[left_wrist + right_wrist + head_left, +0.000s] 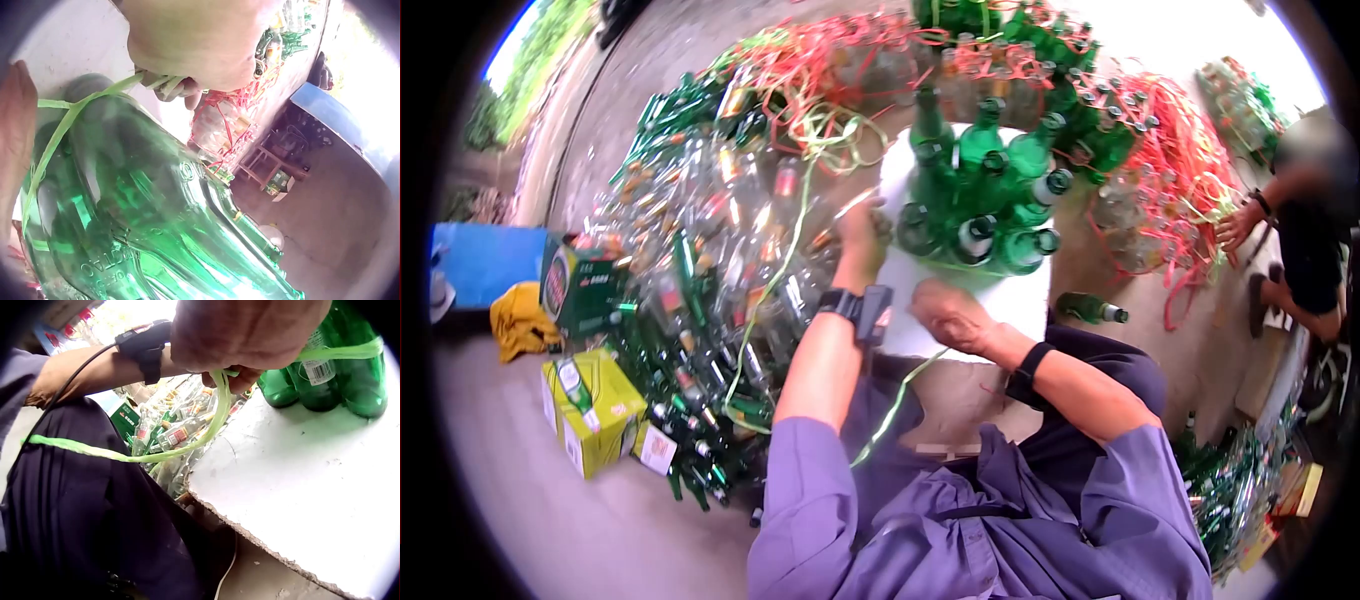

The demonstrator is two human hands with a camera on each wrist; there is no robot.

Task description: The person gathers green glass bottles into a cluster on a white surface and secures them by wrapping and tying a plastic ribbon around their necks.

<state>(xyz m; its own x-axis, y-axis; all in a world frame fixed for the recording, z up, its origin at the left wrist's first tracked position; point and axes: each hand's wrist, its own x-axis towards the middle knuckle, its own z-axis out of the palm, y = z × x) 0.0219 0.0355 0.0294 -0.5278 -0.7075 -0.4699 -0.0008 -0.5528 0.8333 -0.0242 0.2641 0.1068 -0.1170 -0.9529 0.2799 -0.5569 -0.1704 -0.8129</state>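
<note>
A tight cluster of green glass bottles [982, 150] stands upright on a white board [900, 335] before my lap. Pale green plastic strapping [340, 353] circles the cluster low down. My left hand [862, 243], at the cluster's left, has its fingers curled round the strapping [78, 109] in the left wrist view. Close in front of the bottles, my right hand [955, 317] grips the strapping too; in the right wrist view its loose tail hangs below the fingers and runs over my thigh.
Clear and green bottles [700, 230] lie heaped on the left, beside a yellow-green carton [595, 405]. Bundles tied with red strapping [1190, 150] stand behind and to the right. A single green bottle [1090, 308] lies right of the board. Another person's hand [1235, 228] shows at far right.
</note>
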